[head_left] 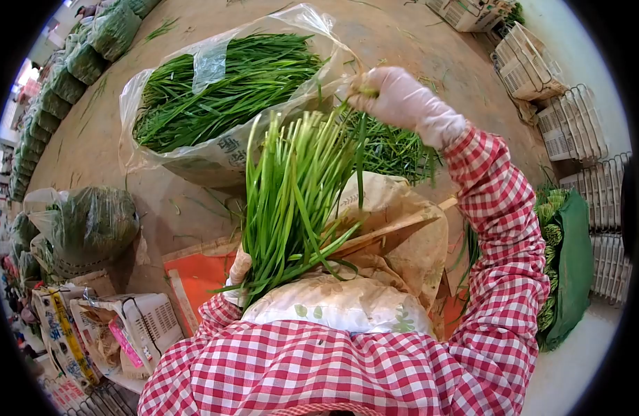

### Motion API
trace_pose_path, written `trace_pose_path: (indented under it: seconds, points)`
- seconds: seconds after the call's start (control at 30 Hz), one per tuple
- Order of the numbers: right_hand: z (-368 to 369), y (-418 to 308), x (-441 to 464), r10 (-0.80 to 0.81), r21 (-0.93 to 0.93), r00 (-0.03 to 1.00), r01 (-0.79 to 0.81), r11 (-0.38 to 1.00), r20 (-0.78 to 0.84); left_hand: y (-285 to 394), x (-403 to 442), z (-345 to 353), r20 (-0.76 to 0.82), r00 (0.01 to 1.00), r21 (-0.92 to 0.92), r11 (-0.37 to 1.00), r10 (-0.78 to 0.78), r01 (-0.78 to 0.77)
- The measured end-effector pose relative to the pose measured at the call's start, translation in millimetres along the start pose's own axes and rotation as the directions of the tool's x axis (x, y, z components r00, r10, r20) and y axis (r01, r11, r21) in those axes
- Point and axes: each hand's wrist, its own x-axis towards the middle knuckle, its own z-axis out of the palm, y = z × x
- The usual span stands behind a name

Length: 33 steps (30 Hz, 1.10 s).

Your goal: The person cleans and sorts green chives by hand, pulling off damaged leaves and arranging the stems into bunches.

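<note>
A large bunch of long green leafy stalks [292,201] stands over my lap, pale cut ends pointing up and away from me. My left hand [237,277], gloved and partly hidden by the leaves, is wrapped round the bunch's lower left side. Up beyond the bunch's right side, my gloved right hand [382,97] is closed, with a few thin green leaves hanging from its fingers. Just past the bunch lies an open clear plastic bag [243,156] filled with similar green leaves [264,76]. Loose leaves [396,149] are heaped on the floor below my right hand.
Stuffed bags [111,35] line the far left. A wrapped bundle [97,225] and a white crate [153,326] are at the left. White crates [527,66] stand along the right wall, near a green-covered stack of bunches [573,263]. A brown sheet [423,239] covers my lap.
</note>
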Motion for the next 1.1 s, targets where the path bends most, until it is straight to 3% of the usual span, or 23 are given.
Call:
trace_pose_path:
  seconds: [0.03, 0.1, 0.17, 0.2, 0.23, 0.3, 0.37, 0.4, 0.47, 0.53, 0.57, 0.67, 0.83, 0.87, 0.9, 1.0, 1.07, 1.1]
  points:
    - [-7.8, 1.2, 1.2, 0.101, -0.008, 0.995, -0.101, 0.995, 0.003, 0.7, -1.3, 0.8, -0.004, 1.000, -0.006, 1.000, 0.002, -0.002]
    - [-12.8, 26.2, 3.9, 0.158, 0.183, 0.969, -0.123, 0.975, -0.188, 3.3, -2.8, 4.1, -0.016, 1.000, -0.014, 1.000, 0.010, -0.011]
    - [-31.4, 51.8, 7.0, 0.001, -0.199, 0.922, -0.085, 0.976, -0.388, 7.6, -0.8, 7.1, -0.039, 0.999, -0.034, 0.999, 0.026, -0.028]
    - [-32.3, 65.7, 11.1, -0.002, -0.194, 0.922, -0.079, 0.978, -0.387, 10.0, 1.0, 8.5, -0.052, 0.998, -0.046, 0.998, 0.039, -0.042]
    - [-28.5, 79.2, 17.1, 0.012, -0.395, 0.891, -0.213, 0.894, -0.453, 12.2, 2.5, 10.0, -0.064, 0.997, -0.060, 0.997, 0.050, -0.054]
    - [-13.8, 76.4, 22.6, 0.090, -0.389, 0.897, -0.276, 0.879, -0.432, 16.8, 6.2, 12.8, -0.083, 0.994, -0.085, 0.993, 0.074, -0.081]
    - [4.4, 33.5, 7.6, 0.191, 0.094, 0.972, -0.180, 0.979, -0.135, 19.1, 9.0, 16.6, -0.094, 0.992, -0.104, 0.990, 0.087, -0.097]
    - [10.4, -4.2, -4.1, 0.230, 0.364, 0.972, -0.234, 0.902, 0.054, 19.9, 10.4, 18.8, -0.098, 0.991, -0.116, 0.988, 0.091, -0.102]
    - [27.4, -35.1, -14.3, 0.084, 0.469, 0.948, -0.228, 0.853, 0.307, 21.4, 11.9, 23.0, -0.104, 0.990, -0.126, 0.987, 0.091, -0.103]
    - [48.0, -56.6, -17.0, 0.038, 0.598, 0.920, -0.284, 0.749, 0.390, 22.1, 12.8, 27.5, -0.100, 0.992, -0.138, 0.986, 0.083, -0.096]
    - [51.9, -61.0, -16.6, 0.021, 0.608, 0.891, -0.327, 0.724, 0.454, 21.0, 13.1, 30.0, -0.101, 0.992, -0.145, 0.985, 0.079, -0.093]
    - [60.0, -64.4, -13.9, -0.033, 0.629, 0.898, -0.281, 0.725, 0.440, 19.1, 10.4, 34.8, -0.100, 0.993, -0.169, 0.982, 0.069, -0.085]
    - [38.6, -41.6, -7.7, -0.006, 0.333, 0.957, -0.094, 0.938, 0.289, 17.0, 7.6, 31.6, -0.098, 0.994, -0.195, 0.979, 0.045, -0.064]
    - [22.9, -48.2, -10.1, 0.053, 0.409, 0.943, -0.193, 0.892, 0.329, 16.3, 8.5, 29.7, -0.094, 0.995, -0.199, 0.979, 0.036, -0.055]
    - [21.8, -39.4, -4.6, 0.013, 0.506, 0.939, -0.197, 0.840, 0.344, 15.9, 8.0, 28.4, -0.084, 0.996, -0.202, 0.979, 0.019, -0.036]
    - [15.7, -27.1, 6.4, 0.047, 0.352, 0.963, -0.142, 0.925, 0.265, 14.6, 8.7, 24.0, -0.038, 0.997, -0.204, 0.977, -0.072, 0.063]
    - [9.5, -25.7, 7.9, -0.023, 0.134, 0.982, -0.002, 0.991, 0.186, 15.6, 7.7, 27.7, 0.023, 0.983, -0.218, 0.959, -0.180, 0.180]
    - [10.6, -18.2, 11.9, -0.024, 0.134, 0.982, -0.002, 0.991, 0.188, 17.6, 7.1, 30.6, 0.063, 0.968, -0.238, 0.939, -0.242, 0.250]
